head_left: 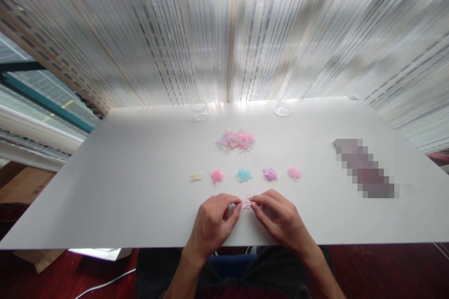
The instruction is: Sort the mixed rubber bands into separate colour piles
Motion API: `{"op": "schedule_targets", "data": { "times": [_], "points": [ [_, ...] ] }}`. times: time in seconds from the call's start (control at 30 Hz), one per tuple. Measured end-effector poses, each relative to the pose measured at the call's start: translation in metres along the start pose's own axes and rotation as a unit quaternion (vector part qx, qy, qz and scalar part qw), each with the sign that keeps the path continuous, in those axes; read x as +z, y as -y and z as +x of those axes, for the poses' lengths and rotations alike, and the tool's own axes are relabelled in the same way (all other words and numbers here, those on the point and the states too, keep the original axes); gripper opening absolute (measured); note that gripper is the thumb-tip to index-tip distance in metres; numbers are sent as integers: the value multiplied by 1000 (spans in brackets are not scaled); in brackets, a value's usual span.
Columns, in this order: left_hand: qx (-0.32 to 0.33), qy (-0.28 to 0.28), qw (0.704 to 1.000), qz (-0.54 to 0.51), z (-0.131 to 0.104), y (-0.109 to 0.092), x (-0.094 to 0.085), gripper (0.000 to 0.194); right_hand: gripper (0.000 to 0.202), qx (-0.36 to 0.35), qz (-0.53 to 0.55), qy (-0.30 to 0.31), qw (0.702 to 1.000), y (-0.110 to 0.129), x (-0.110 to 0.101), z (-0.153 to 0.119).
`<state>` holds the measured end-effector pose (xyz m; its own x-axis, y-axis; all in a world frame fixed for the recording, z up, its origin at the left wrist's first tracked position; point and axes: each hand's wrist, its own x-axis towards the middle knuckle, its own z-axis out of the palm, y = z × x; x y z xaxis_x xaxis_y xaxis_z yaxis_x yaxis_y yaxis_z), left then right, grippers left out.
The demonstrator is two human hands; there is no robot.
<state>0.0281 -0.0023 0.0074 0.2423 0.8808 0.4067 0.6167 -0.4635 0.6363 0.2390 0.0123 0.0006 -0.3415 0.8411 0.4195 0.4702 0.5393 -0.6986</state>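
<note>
- Your left hand (214, 218) rests low over the bench (140, 159), its thumb and forefinger drawn nearly together at the left edge of some pink strands (246, 202).
- Your right hand (280, 217) faces it from the other side, its thumb and forefinger slightly apart at the strands' right edge; you can't tell from this view how firmly either hand grips any of them.
- The pink strands lie between your fingertips, near the front edge of the bench.
- Just beyond your hands, five small piles form a row, left to right: the yellow pile (196, 177), the coral-pink pile (217, 176), the turquoise pile (244, 175), the purple pile (270, 173) and the light pink pile (293, 173).
- Behind that row sits a larger mixed-colour pile (236, 141).
- At the far edge you have a clear cup (200, 111) on the left and a shallow clear dish (282, 110) on the right.
- Well to your right lies a blurred-out object (365, 168).
</note>
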Motion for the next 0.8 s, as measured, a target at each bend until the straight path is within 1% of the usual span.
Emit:
{"op": "schedule_targets", "data": {
  "times": [0.33,0.7,0.8],
  "points": [
    [-5,5,1000,0,1,-2,-1,10,12,6,4,-3,1000,2,-1,2],
    [-2,-13,1000,-2,-1,-1,1,11,13,8,-3,-4,1000,2,-1,3],
    [-21,-34,999,0,-1,0,-1,11,13,10,0,-7,1000,2,-1,3]
  ]
}}
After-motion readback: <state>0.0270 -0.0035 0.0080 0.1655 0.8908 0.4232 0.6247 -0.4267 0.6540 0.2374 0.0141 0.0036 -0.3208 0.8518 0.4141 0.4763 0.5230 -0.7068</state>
